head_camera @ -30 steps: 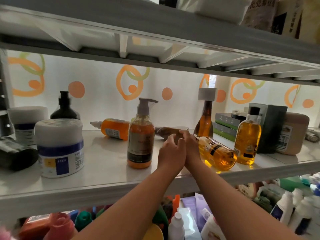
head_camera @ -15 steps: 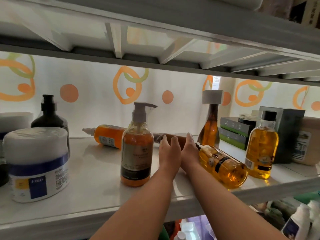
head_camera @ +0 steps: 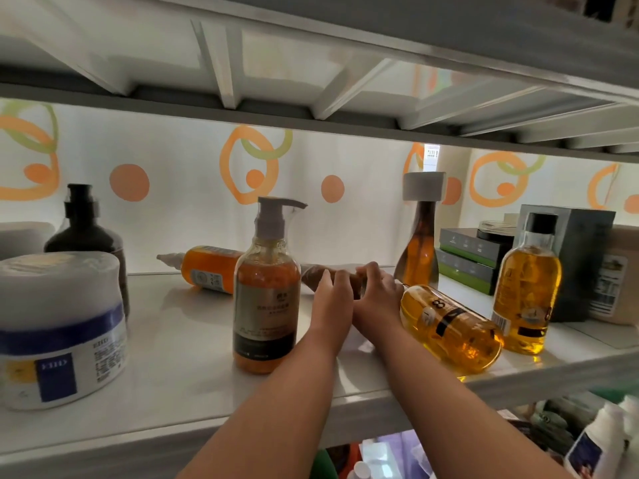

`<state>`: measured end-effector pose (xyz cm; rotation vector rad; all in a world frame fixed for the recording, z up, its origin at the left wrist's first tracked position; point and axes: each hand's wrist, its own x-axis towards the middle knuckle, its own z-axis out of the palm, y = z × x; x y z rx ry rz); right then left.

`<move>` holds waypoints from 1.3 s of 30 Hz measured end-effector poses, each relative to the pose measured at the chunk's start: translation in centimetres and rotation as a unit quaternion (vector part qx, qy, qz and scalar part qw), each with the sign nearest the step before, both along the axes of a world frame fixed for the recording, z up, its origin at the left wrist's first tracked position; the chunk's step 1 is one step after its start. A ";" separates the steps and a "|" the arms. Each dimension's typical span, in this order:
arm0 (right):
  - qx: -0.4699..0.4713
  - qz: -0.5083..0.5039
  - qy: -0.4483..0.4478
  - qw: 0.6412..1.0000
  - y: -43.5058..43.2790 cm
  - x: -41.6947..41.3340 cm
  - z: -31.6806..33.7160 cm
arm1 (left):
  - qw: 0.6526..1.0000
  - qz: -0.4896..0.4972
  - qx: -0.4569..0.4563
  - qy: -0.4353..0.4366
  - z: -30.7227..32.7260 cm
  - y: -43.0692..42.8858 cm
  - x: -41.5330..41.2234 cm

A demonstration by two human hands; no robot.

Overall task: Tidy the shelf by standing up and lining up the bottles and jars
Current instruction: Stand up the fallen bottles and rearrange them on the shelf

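Note:
A brown bottle (head_camera: pixel 311 277) lies on its side at the back of the white shelf (head_camera: pixel 179 344), mostly hidden by my hands. My right hand (head_camera: pixel 378 293) curls its fingers over it. My left hand (head_camera: pixel 333 293) lies beside the right with fingers stretched out, touching the bottle. Just right of my right wrist, an amber bottle (head_camera: pixel 449 328) lies on its side. An orange bottle (head_camera: pixel 207 268) lies at the back left. Standing upright are an orange pump bottle (head_camera: pixel 266 299), a black pump bottle (head_camera: pixel 84 233), a tall white-capped bottle (head_camera: pixel 420 254) and a yellow black-capped bottle (head_camera: pixel 527 288).
A big white jar with a blue band (head_camera: pixel 58 333) stands front left. Stacked boxes (head_camera: pixel 470 259), a dark box (head_camera: pixel 584 257) and a beige jar (head_camera: pixel 620 271) fill the right end. The upper shelf's underside (head_camera: pixel 311 63) hangs low overhead. More bottles sit on the shelf below (head_camera: pixel 598 444).
Both hands have reached further back, from the lying amber bottle's neck to the brown bottle. The view has moved closer to the shelf.

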<state>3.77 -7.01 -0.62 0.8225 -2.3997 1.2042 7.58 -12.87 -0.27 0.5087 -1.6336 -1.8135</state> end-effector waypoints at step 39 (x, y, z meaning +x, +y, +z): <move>0.040 0.063 0.105 0.992 -1.4 1.1 -0.1 | 0.992 0.103 -0.071 0.001 0.5 -0.1 1.9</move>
